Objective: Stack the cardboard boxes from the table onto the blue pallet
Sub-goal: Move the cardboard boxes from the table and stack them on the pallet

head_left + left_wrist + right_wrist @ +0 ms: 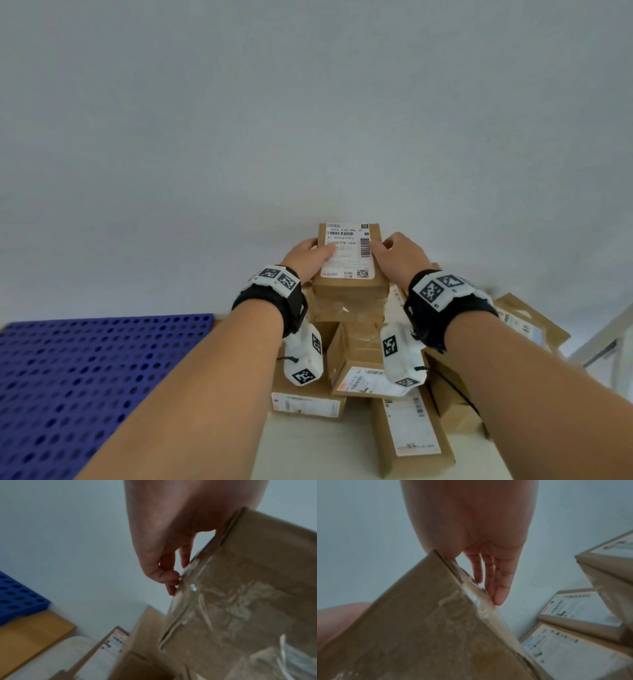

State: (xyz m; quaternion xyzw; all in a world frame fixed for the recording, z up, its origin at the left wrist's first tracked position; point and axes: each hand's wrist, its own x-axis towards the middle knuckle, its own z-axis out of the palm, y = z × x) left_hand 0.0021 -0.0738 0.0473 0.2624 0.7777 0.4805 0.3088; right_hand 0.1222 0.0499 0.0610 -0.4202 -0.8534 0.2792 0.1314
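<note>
box (pixel 347 260), brown cardboard, rectangular, white label on top, taped crinkly on its near face: sitting between both hands above the pile (pixel 373 383) of labelled boxes on the table (pixel 308 448). left hand (pixel 303 257) gripping its left edge, thumb on top; right hand (pixel 399 255) gripping the right edge, fingers along the side. pallet (pixel 85 377), blue perforated plastic, lying to the left.

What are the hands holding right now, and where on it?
Both hands hold one cardboard box with a shipping label: left hand on its left side, right hand on its right side.
</note>
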